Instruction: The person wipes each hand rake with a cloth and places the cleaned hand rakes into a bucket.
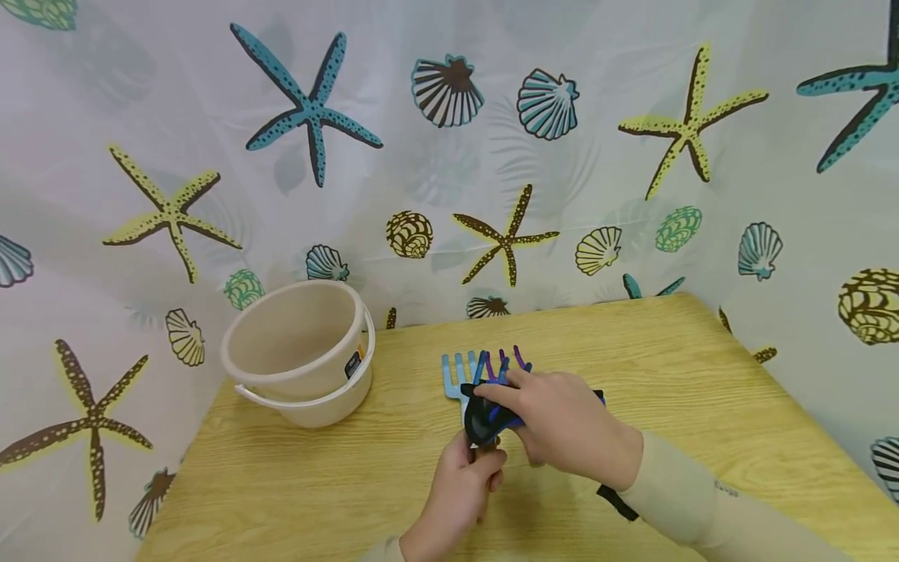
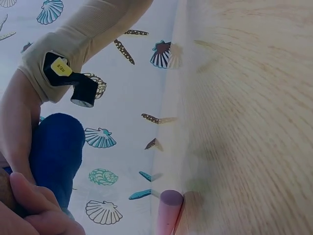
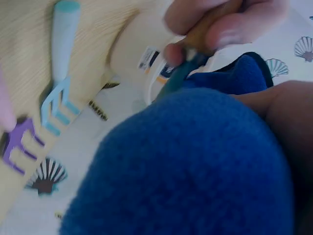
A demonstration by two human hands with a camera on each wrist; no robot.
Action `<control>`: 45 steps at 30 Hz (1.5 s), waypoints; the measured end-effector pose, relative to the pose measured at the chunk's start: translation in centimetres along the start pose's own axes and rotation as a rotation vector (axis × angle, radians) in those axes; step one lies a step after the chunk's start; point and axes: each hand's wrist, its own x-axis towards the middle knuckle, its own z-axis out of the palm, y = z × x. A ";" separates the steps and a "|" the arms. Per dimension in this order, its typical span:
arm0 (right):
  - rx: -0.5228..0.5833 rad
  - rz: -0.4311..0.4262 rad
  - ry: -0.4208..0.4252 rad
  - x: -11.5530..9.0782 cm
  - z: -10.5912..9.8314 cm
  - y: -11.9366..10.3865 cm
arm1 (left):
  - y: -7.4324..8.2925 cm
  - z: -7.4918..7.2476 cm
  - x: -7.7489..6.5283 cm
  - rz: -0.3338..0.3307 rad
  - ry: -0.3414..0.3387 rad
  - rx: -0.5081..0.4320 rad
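My left hand (image 1: 455,488) grips the wooden handle of a small garden rake (image 3: 210,24) with a teal-blue metal neck. My right hand (image 1: 569,425) holds a fleecy blue cloth (image 3: 190,171) with black edging around the rake's head end, hiding much of it. Dark blue tines (image 1: 481,368) stick up past the cloth in the head view. In the left wrist view, the cloth (image 2: 57,156) bulges beside the left-hand fingers (image 2: 44,208). Behind the hands, a light blue rake (image 3: 62,63) and a purple rake with a pink handle (image 3: 20,137) lie on the table.
Left of the hands stands a cream bucket (image 1: 302,398) with a white handle and a label. The wood-grain table (image 1: 667,390) meets a curtain (image 1: 449,164) printed with starfish and shells behind it. A black strap (image 1: 618,502) hangs below the right wrist.
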 end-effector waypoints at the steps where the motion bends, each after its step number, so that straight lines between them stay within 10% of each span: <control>1: -0.013 -0.001 0.020 0.0 0.1 0.2 | 0.0 0.0 0.0 0.004 0.002 0.003; 16: -0.193 0.006 0.344 0.5 1.4 3.0 | 0.5 -0.1 -0.7 0.029 0.020 -0.011; 32: 0.216 -0.042 0.137 -0.5 1.3 0.8 | 0.9 -0.6 -0.1 -0.027 0.049 -0.058; 45: 0.034 0.039 0.289 0.1 4.2 4.2 | 0.9 -0.6 -0.3 -0.082 -0.001 -0.137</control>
